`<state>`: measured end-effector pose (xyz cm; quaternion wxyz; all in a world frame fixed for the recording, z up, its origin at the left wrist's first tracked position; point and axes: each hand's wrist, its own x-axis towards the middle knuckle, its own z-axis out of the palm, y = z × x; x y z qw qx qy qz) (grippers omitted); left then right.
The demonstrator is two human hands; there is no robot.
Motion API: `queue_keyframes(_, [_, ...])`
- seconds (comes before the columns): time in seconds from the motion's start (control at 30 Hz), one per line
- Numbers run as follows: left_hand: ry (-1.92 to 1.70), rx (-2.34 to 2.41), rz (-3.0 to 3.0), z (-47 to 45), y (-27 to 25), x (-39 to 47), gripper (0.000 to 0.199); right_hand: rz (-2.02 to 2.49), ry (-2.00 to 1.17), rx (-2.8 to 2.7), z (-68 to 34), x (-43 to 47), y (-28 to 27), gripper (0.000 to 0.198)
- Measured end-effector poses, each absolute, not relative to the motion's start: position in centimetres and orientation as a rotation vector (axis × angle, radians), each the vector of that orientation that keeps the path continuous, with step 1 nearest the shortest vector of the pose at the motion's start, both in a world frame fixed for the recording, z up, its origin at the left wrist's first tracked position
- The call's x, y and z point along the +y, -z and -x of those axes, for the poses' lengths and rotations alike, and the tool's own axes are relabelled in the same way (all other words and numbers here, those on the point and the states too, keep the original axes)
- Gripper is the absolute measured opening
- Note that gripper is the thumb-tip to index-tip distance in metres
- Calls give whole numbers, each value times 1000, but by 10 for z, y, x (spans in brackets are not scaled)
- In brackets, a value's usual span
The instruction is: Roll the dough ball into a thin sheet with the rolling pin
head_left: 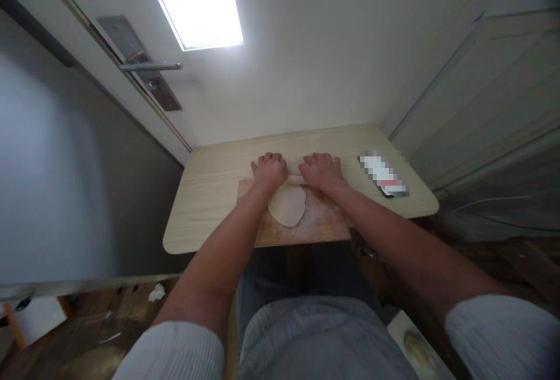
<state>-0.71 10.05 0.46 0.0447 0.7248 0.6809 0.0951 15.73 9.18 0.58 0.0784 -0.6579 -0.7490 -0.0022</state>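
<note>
A pale, flat, roundish sheet of dough [287, 207] lies on a floured wooden board [324, 225]. Across its far edge runs a rolling pin [297, 180], of which only the short middle part shows between my hands. My left hand [270, 170] is closed over the pin's left part, knuckles up. Over the right part, my right hand [321, 170] is wrapped in the same way. Both forearms reach forward from the lower corners. The pin's ends and the undersides of my fingers are hidden.
The board rests at the near edge of a light wooden table [210, 193]. A phone [382, 174], its screen blurred, lies at the table's right. Behind the table stands a white door with a metal handle [151, 66]. Crumpled paper [156, 292] lies on the floor at left.
</note>
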Motion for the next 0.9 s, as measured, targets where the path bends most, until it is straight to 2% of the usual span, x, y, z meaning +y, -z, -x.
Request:
queue_keyframes(0.27, [-292,2074,-2268,7,-10,81,42,1956,12,-2197,-156,76,-3,45])
queue_keyframes(0.7, [-408,2046,-2413,13,-5,25,50,1910,101,-2157,-152,18,7,58])
queue_keyframes(0.9, [-455,2003,-2447,16,-2,6,50,1885,133,-2157,-152,-3,7,58])
